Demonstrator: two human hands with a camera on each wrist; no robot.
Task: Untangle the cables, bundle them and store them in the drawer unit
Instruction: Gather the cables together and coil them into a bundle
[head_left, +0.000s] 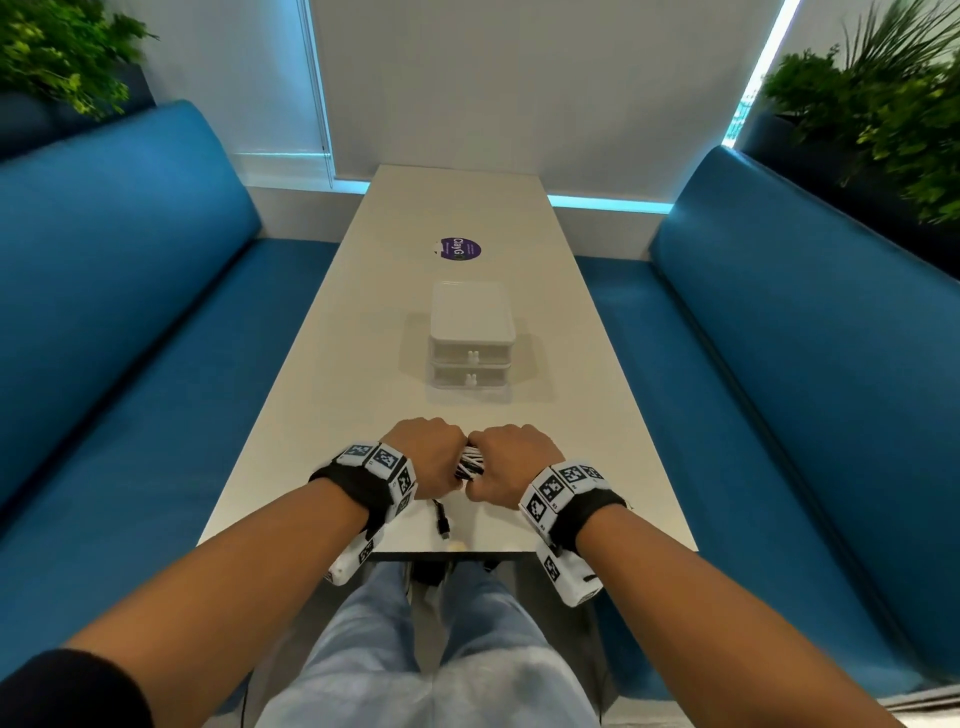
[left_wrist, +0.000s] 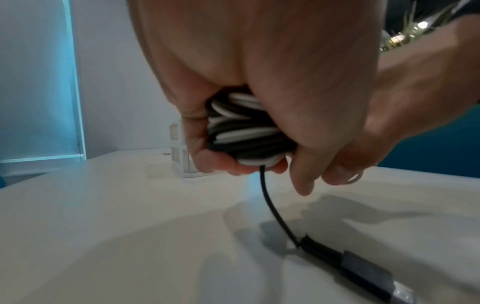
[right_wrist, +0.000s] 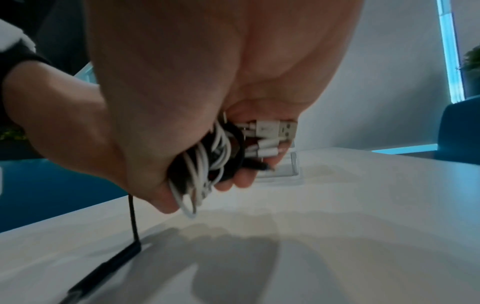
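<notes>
Cables (head_left: 469, 464) bundled in both grips' curled fingers; drawer unit (head_left: 471, 339) beyond (probably closed), purple sticker (head_left: 460, 249) behind.

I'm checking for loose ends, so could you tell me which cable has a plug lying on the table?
The black cable: its plug lies on the table, while the white cables' plugs stay in the right hand.

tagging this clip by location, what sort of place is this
Probably a booth in an office lounge or café: padded blue benches flank a long narrow white table, with green potted plants behind the backrests.
</notes>
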